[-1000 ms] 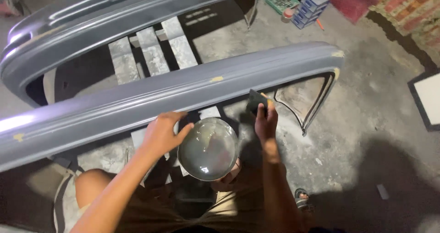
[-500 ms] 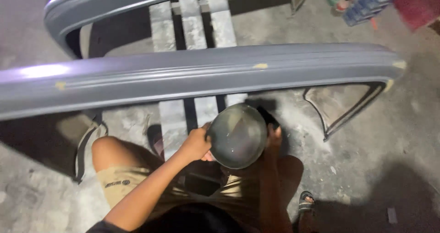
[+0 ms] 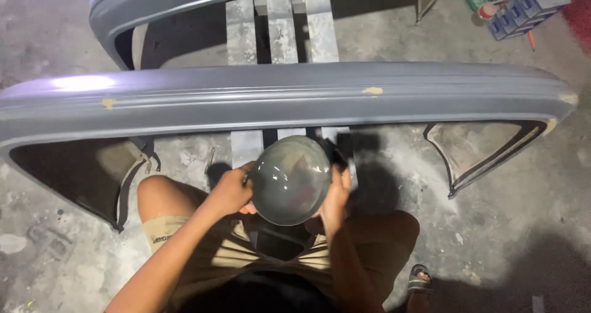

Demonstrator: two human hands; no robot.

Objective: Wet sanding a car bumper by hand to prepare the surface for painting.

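Floor: bare stained concrete floor (image 3: 74, 36), grey bumper (image 3: 289, 100) propped up across it.
Left hand (image 3: 231, 191): fingers curled on the round metal bowl (image 3: 289, 179) rim.
Right hand (image 3: 335, 197): fingers wrapped round the bowl's other edge, a dark scraper (image 3: 345, 148) poking out above.
Bowl: over the lap, just below the bumper.

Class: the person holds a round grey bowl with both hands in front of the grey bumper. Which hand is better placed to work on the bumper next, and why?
Probably the right hand: besides touching the round grey bowl, it grips a dark flat tool pointing toward the grey bumper. The left hand only steadies the bowl's rim.
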